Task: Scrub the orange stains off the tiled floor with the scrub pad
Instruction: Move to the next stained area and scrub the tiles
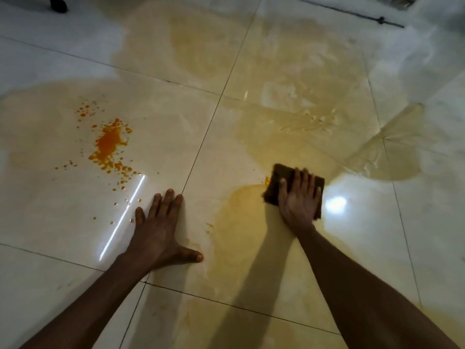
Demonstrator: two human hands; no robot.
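A dark brown scrub pad (279,177) lies flat on the glossy tiled floor (364,248), right of centre. My right hand (299,197) presses down on it with fingers spread over its top. A small orange blob (267,181) shows at the pad's left edge. A bright orange stain (109,143) with several splatter drops sits on the tile to the left, untouched. My left hand (158,227) rests flat on the floor with fingers apart, just below and right of those drops. A pale yellow wet smear (241,222) spreads below the pad and across the far tiles.
A black chair caster (58,3) stands at the top left. A dark rod or cable (364,16) lies along the top right by a white wall base. Bright light reflections glare on the floor (336,204) next to the pad.
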